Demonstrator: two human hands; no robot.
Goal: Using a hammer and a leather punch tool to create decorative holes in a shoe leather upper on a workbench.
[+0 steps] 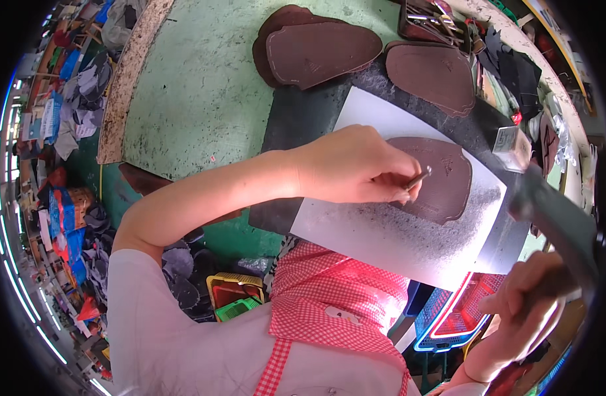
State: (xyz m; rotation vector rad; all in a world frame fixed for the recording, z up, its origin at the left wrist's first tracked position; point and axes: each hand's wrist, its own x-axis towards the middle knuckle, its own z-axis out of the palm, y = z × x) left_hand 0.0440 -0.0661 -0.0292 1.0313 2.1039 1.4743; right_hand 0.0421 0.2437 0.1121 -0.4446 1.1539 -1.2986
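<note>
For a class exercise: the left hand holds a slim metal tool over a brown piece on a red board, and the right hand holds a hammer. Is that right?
No: the head view shows a white board, not red. The left hand holds the metal tool over the brown piece, and the right hand a hammer.

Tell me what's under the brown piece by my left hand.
The brown piece lies on a white board, with a black mat under that. The surface beneath the piece is covered, unseen.

one left hand point(349, 165), one right hand point(527, 297), one hammer point(561, 221), one metal rod point(419, 177), one white board point(342, 228), one brown piece point(441, 173) on it, two stacks of brown pieces point(322, 49), one small box point(513, 149)
</note>
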